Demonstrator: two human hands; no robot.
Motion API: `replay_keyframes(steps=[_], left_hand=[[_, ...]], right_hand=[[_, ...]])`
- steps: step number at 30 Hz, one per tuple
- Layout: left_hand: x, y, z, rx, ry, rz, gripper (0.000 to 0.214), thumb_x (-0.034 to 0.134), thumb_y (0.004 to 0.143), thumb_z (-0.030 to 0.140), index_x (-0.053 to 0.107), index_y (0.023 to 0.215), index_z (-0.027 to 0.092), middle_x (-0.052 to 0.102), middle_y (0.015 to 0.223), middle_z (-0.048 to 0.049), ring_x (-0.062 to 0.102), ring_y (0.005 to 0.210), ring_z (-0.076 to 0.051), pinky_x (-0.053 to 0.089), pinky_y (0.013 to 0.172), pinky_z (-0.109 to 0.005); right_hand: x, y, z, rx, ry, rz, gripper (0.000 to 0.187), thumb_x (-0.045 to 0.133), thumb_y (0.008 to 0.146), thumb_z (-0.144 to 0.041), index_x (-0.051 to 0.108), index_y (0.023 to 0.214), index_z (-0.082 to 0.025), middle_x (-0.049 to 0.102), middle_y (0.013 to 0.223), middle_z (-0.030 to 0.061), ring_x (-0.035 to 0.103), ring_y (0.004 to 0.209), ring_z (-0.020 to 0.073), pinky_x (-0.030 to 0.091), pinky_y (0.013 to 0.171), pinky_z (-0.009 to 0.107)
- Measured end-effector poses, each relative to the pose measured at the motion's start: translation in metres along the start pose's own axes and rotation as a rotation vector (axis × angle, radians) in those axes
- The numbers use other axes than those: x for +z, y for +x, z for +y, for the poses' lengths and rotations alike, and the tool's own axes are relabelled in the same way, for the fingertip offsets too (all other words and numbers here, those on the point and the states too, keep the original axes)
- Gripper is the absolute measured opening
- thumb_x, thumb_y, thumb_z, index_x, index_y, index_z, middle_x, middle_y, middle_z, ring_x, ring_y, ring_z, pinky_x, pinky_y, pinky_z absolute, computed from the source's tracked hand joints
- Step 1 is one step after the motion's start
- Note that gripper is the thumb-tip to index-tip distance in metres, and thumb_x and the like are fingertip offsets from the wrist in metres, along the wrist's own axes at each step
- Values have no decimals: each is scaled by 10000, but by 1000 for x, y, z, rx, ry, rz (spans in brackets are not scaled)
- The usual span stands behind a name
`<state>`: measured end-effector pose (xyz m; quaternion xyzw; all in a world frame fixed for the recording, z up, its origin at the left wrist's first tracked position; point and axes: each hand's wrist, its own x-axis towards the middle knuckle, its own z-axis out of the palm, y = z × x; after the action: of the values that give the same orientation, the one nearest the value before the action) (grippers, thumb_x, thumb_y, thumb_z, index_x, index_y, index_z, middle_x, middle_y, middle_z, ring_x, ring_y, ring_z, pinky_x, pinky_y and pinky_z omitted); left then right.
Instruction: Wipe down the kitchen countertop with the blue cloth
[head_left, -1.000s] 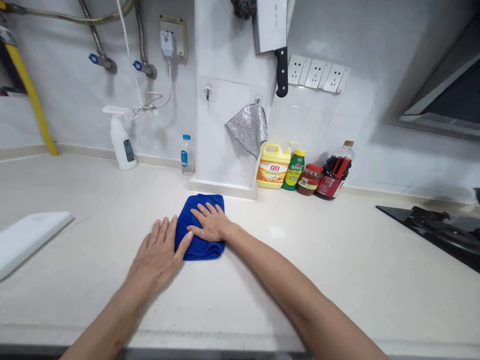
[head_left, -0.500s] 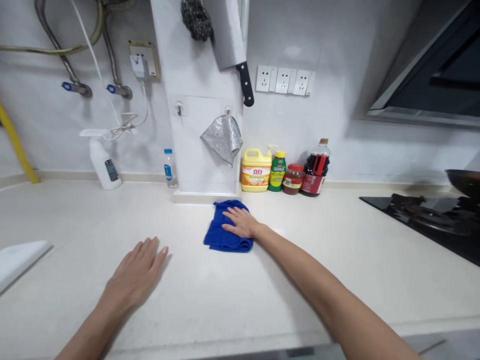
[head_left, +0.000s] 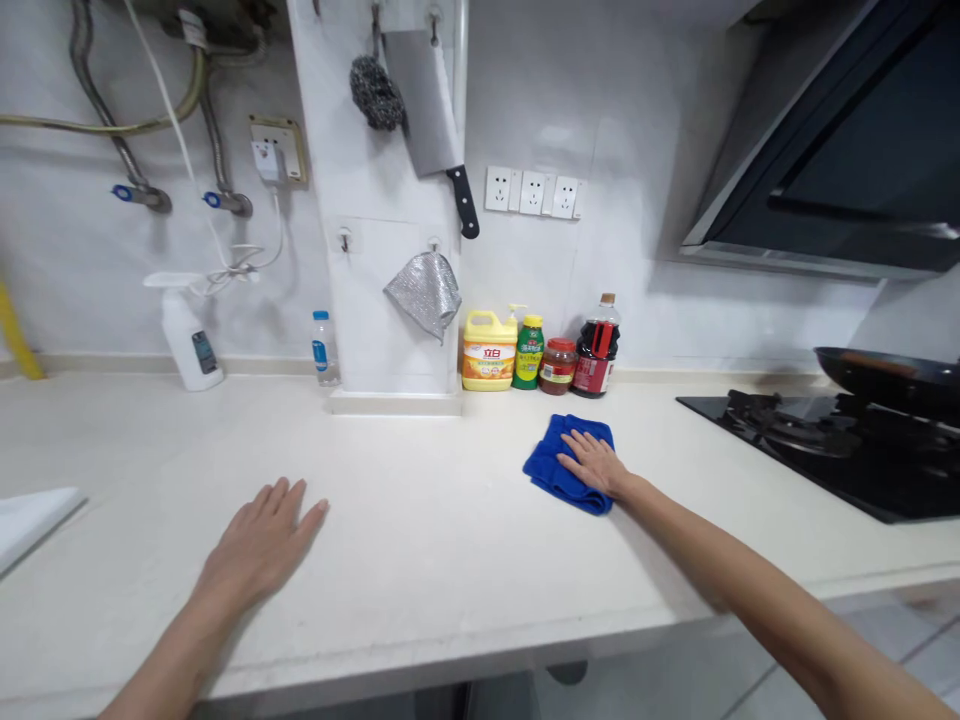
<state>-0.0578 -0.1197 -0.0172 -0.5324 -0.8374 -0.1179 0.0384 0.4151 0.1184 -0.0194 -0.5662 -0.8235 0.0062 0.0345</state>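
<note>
A folded blue cloth (head_left: 551, 465) lies on the white countertop (head_left: 420, 560), right of centre. My right hand (head_left: 596, 466) rests flat on top of it, fingers spread and pressing the cloth down rather than gripping it. Part of the cloth is hidden under the palm. On the left side of the counter, my left hand (head_left: 259, 540) lies palm down with its fingers stretched out and the thumb apart. It touches only the counter surface and holds nothing.
Along the wall stand a spray bottle (head_left: 187, 340), a water bottle (head_left: 324, 352), a yellow detergent jug (head_left: 489, 355), a green bottle (head_left: 529, 355), a red-lidded jar (head_left: 558, 370) and a dark sauce bottle (head_left: 596, 350). A cleaver (head_left: 427, 105) hangs above. At right is a gas stove (head_left: 810, 440) with a wok (head_left: 892, 380).
My right hand has slid the blue cloth to the right across the counter, away from the pillar's base. My left hand stays in about the same place. The view has shifted rightward.
</note>
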Motion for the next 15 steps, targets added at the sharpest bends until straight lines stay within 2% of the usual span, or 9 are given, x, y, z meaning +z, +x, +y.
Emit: replay_keyframes(steps=[3,7,12,15], left_hand=[[-5,-4,9,-24,72,-103,764,189,921,556,214,1530,96,147,1631,-140,116,1515,-297,158,1244,-470],[-9,-7,15,-41,87,-126,764,155,925,550,182,1536,92,115,1637,-151,91,1518,-298,155,1242,-458],[-9,-10,21,-59,75,-121,733,185,945,507,187,1529,64,123,1630,-176,99,1515,-316,143,1243,-466],[-8,-10,23,-60,49,-109,722,239,940,489,214,1524,64,144,1626,-183,110,1513,-324,132,1242,-473]], right_hand=[[8,-28,0,1,-57,35,713,216,984,-616,249,1574,-218,217,1635,81,159,1505,307,147,1204,506],[11,-66,-22,-63,-99,62,715,219,981,-621,278,1566,-214,230,1628,90,171,1502,312,155,1203,525],[0,-99,-87,-190,-86,5,741,253,983,-616,253,1571,-165,175,1630,129,132,1504,339,139,1204,552],[-9,-107,-140,-369,-22,-15,756,278,982,-625,207,1582,-170,119,1637,132,66,1510,343,107,1205,569]])
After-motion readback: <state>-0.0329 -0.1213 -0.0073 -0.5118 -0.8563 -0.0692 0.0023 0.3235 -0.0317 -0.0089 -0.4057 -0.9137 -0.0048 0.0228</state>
